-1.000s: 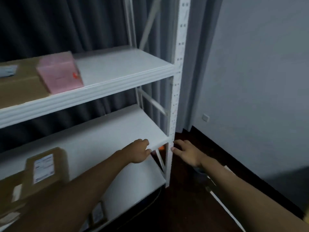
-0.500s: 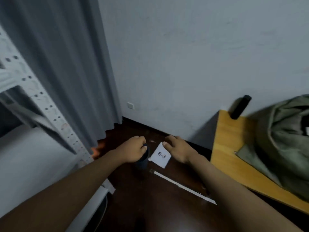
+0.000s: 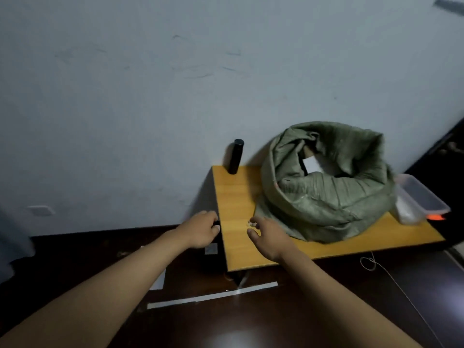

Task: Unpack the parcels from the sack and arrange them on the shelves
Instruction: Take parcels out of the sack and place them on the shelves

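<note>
two bare hands, both holding nothing. the left hand (image 3: 202, 231) has its fingers curled loosely at the near left corner of the one low tabletop of smooth yellow wood (image 3: 238, 197); can't tell if it touches the edge. the right hand (image 3: 267, 233) hovers over the wood with fingers spread and relaxed. just beyond and right of that hand sits one crumpled green woven sack (image 3: 326, 197), a slumped round heap with its mouth rolled open and facing up, so no real long axis. inside the mouth i count one white-labelled parcel (image 3: 312, 165); any others are hidden. far beyond the left hand one black cylinder bottle (image 3: 236, 156) stands upright by the wall. right of the sack, one clear plastic tub (image 3: 418, 199). below the hands, one white tape strip (image 3: 213, 295) on the dark glossy floor.
</note>
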